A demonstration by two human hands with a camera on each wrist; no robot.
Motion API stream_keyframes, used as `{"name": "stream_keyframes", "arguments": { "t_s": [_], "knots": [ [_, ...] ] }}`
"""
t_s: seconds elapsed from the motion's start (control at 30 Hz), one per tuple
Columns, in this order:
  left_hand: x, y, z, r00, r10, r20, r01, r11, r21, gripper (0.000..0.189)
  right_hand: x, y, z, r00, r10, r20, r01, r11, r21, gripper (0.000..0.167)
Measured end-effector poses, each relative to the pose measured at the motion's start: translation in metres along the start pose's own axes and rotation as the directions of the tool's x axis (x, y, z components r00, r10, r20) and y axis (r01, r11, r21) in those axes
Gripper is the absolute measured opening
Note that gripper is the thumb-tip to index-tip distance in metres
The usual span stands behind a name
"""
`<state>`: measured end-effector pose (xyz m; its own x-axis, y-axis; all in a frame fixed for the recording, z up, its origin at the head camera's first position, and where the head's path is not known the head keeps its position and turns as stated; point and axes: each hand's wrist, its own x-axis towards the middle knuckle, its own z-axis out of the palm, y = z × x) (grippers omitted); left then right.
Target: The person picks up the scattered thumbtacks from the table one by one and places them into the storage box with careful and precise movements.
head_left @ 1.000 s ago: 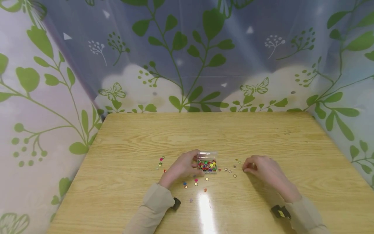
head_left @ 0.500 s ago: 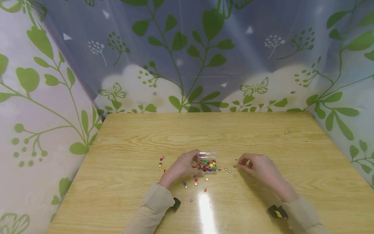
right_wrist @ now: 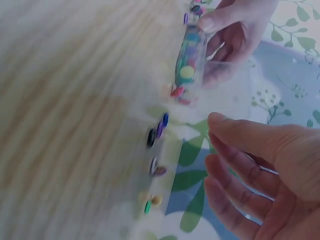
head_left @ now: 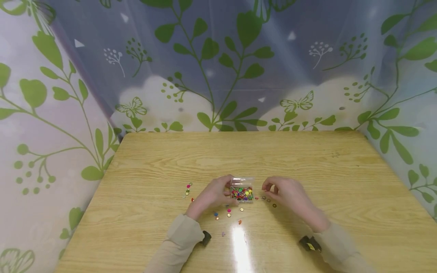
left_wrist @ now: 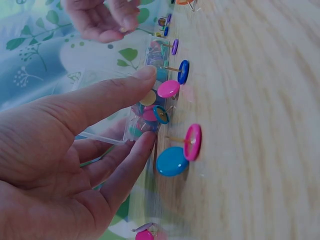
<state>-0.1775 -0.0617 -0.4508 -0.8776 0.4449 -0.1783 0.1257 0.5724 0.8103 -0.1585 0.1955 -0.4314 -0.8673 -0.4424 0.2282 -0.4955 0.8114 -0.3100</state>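
My left hand (head_left: 213,194) grips a small clear plastic box (head_left: 242,201) from its left side, thumb near the front edge and fingers behind. Its hinged lid (head_left: 242,181) stands open at the back. Many-coloured thumbtacks (head_left: 243,192) fill the box. My right hand (head_left: 290,192) hovers just right of it, thumb and forefinger pinched together. A tiny pale thing shows at those fingertips (left_wrist: 123,28) in the left wrist view, seemingly a thumbtack, mostly hidden. The right wrist view shows the hand's other fingers loosely bent above the table.
Loose thumbtacks lie around the box: a blue thumbtack (left_wrist: 172,161) and pink thumbtack (left_wrist: 192,142) near my left hand, an orange one (head_left: 240,222) in front, and a green one (right_wrist: 148,206) by my right hand. Patterned cloth (head_left: 218,76) borders the wooden table (head_left: 170,155).
My right hand has moved left across the table to beside the box, its thumb and forefinger staying together. The left hand and the box have stayed in place.
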Motion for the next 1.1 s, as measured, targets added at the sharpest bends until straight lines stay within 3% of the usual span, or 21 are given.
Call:
{"name": "stream_keyframes", "arguments": {
  "t_s": [0.5, 1.1],
  "knots": [
    [0.0, -0.001, 0.0, 1.0, 0.022, 0.001, -0.022, 1.0, -0.017, 0.062, 0.015, -0.021, 0.014, 0.993, -0.093, -0.072, 0.097, 0.994, 0.051, 0.017],
    [0.001, -0.001, -0.001, 1.0, 0.023, 0.001, -0.023, 1.0, 0.019, 0.06, 0.013, -0.018, 0.014, 0.996, -0.048, -0.079, 0.053, 0.996, 0.067, 0.016]
  ]
}}
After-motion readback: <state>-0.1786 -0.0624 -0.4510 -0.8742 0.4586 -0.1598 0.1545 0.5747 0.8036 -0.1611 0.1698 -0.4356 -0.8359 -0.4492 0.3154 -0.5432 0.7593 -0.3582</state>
